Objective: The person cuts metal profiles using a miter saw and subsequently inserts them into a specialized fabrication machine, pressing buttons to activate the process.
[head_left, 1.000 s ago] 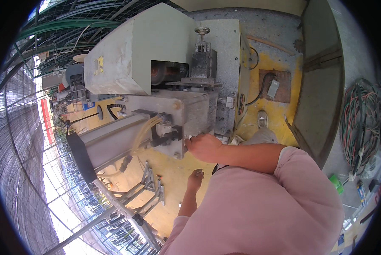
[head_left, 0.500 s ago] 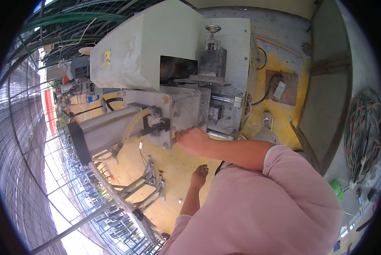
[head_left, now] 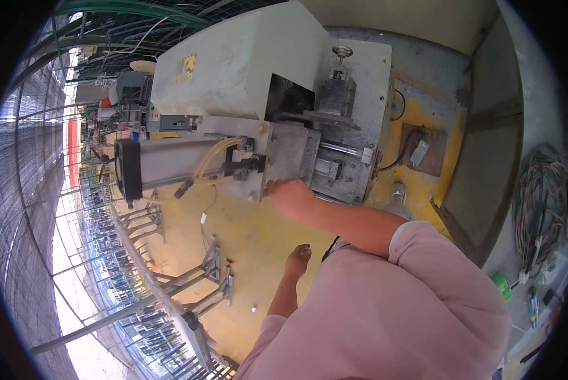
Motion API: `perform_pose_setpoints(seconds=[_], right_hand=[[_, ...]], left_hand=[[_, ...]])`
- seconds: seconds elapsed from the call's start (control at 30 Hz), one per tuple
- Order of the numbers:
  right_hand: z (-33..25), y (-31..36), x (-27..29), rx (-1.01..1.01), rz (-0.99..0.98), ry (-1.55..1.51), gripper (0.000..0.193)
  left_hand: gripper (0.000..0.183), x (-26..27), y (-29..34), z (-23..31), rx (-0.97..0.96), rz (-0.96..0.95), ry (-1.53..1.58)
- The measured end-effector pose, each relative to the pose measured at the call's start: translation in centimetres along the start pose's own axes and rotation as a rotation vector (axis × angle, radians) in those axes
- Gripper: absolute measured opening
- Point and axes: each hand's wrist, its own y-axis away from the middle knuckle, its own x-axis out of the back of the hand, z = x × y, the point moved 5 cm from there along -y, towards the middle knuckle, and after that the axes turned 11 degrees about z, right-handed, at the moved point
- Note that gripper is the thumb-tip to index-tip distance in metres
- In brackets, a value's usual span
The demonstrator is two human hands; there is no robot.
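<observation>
While my left hand [head_left: 298, 258] hangs nearest, fingers curled, whether around something I cannot tell, my right hand [head_left: 290, 198] is farther off, its fingers bunched together at the right, near edge of a grey, bolted metal plate [head_left: 241, 187]; I cannot tell whether they grip it. Left of that lies a long grey metal actuator [head_left: 176, 166] with a black end block [head_left: 128, 170]. Farther still stands a pale-green, box-shaped metal machine housing [head_left: 230, 73].

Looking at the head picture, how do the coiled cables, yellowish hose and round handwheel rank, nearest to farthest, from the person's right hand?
From the right hand:
1. Yellowish hose, to its left.
2. Round handwheel, above, slightly right.
3. Coiled cables, far right.
</observation>
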Motion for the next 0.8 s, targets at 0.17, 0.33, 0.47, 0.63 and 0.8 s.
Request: perform_pose_setpoints(seconds=[0.17,0.33,0.47,0.63,0.8], right_hand=[[-0.9,-0.7,-1.2,-0.094,-0.002,0.069,0.028],[-1.4,-1.7,-2.4,-0.184,0.114,0.165,0.032],[-1.6,-2.6,-5.1,-0.239,0.14,0.241,0.034],[-3.7,-4.3,-4.8,-0.326,0.186,0.336,0.042],[-3.0,-6.7,-6.7,-0.286,0.223,0.387,0.045]], left_hand=[[0.035,0.2,-1.8,-2.1,-0.063,0.015,0.083],[0.035,-0.1,-2.5,-7.8,-0.073,0.016,0.172],[0.035,-2.7,-1.7,-17.8,0.072,-0.026,0.312],[0.034,-3.4,-1.1,-32.9,0.08,0.049,0.226],[0.036,-0.9,2.4,-38.3,0.439,0.146,0.492]])
